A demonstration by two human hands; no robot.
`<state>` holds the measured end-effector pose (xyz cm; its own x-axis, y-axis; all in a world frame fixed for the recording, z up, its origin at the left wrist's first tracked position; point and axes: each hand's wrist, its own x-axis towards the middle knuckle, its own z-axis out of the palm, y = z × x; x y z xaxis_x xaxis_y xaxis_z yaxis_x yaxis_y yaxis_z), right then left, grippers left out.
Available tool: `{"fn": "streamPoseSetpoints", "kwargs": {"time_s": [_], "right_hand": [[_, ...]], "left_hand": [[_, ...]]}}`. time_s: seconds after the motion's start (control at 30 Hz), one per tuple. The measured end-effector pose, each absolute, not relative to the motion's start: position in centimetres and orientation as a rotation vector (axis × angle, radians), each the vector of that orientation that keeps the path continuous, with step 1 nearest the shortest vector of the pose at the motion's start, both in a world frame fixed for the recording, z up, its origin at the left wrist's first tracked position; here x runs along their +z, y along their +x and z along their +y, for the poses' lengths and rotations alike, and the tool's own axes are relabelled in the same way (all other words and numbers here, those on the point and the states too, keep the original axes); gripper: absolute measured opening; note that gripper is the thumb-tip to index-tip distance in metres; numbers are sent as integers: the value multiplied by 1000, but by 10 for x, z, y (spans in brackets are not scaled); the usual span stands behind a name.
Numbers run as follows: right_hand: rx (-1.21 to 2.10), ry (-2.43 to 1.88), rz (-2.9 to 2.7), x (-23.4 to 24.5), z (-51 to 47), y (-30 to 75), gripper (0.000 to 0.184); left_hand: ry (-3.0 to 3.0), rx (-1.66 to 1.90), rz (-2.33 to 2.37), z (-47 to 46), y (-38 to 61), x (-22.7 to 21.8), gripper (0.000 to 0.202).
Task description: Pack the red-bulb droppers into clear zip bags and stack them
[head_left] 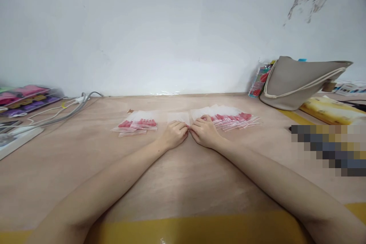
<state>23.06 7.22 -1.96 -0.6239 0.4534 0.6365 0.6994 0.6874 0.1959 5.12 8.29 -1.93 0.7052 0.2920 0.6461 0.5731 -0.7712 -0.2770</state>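
My left hand (pixel 175 134) and my right hand (pixel 203 131) meet at mid-table, fingers curled, both pinching the near edge of a small clear zip bag (pixel 178 117) that lies flat between them. Whether the bag holds anything I cannot tell. Left of it lies a small stack of clear bags with red pieces inside (pixel 137 124). Right of it, a fanned pile of similar bags with red pieces (pixel 228 118) touches the back of my right hand.
A grey bucket bag (pixel 297 84) lies on its side at the back right, coloured packets (pixel 259 80) behind it and a yellow pack (pixel 328 108) beside it. Grey cables (pixel 65 112) and flat coloured packs (pixel 25 99) sit at the left. A white wall rises close behind the wooden table (pixel 183 175).
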Motion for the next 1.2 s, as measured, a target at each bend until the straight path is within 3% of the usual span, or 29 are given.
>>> {"fn": "streamPoseSetpoints", "kwargs": {"time_s": [0.77,0.93,1.2], "right_hand": [[-625,-872,-2249,-18,66,234,21],[-625,-881,-2243,-18,66,236,21],[-210,-836,-2286,-23,66,234,16]], "left_hand": [[-2370,-666,-724,57,-19,-4,20],[-2352,-681,-785,57,-19,-9,28],[-2427,-753,-811,49,-11,-11,22]]}}
